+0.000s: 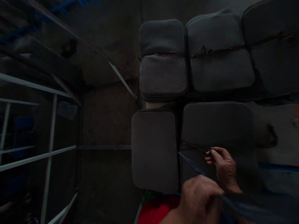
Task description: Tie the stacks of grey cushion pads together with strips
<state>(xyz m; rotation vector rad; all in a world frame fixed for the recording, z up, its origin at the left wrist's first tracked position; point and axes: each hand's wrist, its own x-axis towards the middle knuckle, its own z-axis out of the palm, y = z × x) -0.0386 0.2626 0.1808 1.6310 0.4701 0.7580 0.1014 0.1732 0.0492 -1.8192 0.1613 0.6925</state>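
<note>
Low in the view, my left hand (201,197) is closed in a fist, slightly blurred, around a bluish strip (190,161). One end of the strip runs up to the left edge of a grey stack of pads (217,124), and the other trails off to the lower right. Just above it, the fingers of my right hand (225,168) pinch a thin dark cord (193,145), which stretches over the top of the same stack from its left edge. Beside that stack lies another pile of grey pads (154,149) with rounded corners.
Behind are tied bundles of grey pads (163,71), (219,68) and a third bundle (275,62), with dark ties across them. At left stands a pale metal frame (49,154). A dark loop (272,135) lies on the light surface at right. Red cloth (156,211) shows below.
</note>
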